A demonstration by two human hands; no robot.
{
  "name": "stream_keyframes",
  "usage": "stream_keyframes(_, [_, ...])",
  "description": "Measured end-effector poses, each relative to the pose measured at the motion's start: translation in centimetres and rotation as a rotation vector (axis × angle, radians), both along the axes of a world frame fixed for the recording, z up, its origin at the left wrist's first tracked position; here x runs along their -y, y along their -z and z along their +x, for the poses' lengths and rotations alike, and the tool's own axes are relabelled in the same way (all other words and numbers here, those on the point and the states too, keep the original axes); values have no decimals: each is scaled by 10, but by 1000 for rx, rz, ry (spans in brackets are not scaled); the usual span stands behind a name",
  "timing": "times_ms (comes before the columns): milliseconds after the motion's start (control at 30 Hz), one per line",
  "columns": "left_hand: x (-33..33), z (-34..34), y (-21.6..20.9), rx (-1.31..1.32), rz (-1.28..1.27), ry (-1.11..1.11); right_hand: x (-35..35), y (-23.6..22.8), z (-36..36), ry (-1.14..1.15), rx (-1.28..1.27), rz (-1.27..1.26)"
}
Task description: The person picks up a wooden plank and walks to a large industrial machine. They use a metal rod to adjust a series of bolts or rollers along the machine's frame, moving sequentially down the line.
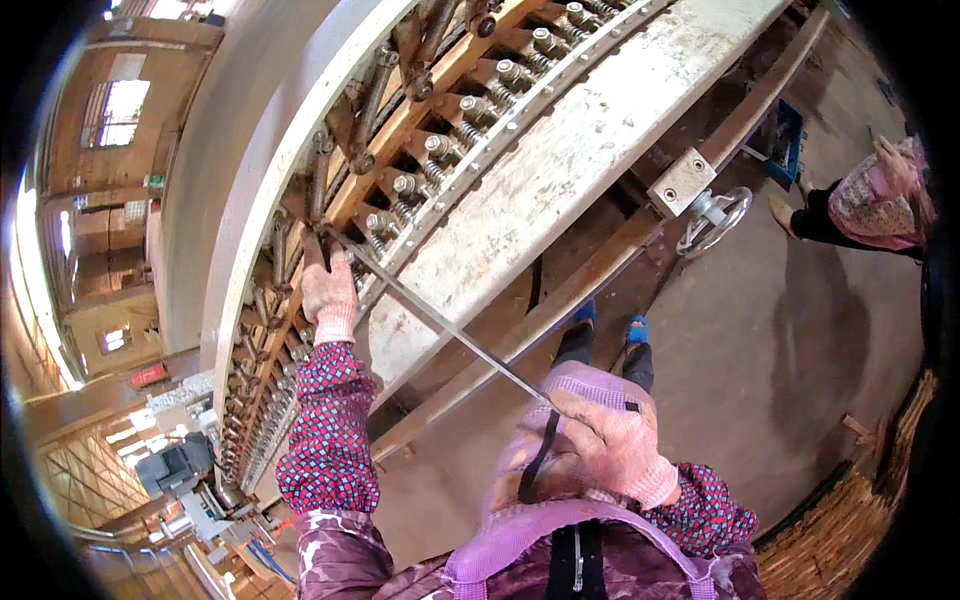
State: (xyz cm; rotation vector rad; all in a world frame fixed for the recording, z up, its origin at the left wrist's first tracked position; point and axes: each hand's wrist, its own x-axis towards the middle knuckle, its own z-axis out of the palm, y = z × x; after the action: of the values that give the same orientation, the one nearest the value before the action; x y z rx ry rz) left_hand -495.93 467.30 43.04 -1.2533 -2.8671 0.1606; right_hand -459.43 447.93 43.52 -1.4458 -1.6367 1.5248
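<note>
A long, thin metal rod [455, 330] slants from the machine's row of bolts down to my body. My right hand [610, 440], in a pale pink glove, is closed around its near end in front of my waist. The gloved left hand [328, 290] reaches into the machine beside the rod's far end. Its fingers are bent in among the metal parts, and what they grip is partly hidden. Around it run spring-loaded bolts [437, 150] along a curved, studded metal strip [480, 165], with brown rusty levers [370, 110] on the other side.
A broad whitish metal plate [540, 180] fills the machine's near side. Beyond it are a curved rail [590, 270], a clamp block [683, 182] and a handwheel [715, 222]. Another person [875, 200] stands at the right. Stacked brown sheets [850, 520] lie at lower right, a blue crate [785, 140] at upper right.
</note>
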Motion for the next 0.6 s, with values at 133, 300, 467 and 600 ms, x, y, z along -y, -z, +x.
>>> stream_keyframes(133, [6, -13, 9, 54, 147, 113, -2, 6, -3, 44, -174, -42])
stream_keyframes(300, [2, -6, 2, 37, 56, 31, 1, 0, -8, 61, -205, -69])
stream_keyframes(467, [3, 4, -3, 100, 113, 39, -9, -18, -7, 17, -87, -124])
stream_keyframes(600, [8, -18, 13, 123, 219, 116, 2, -12, -12, 46, -119, -178])
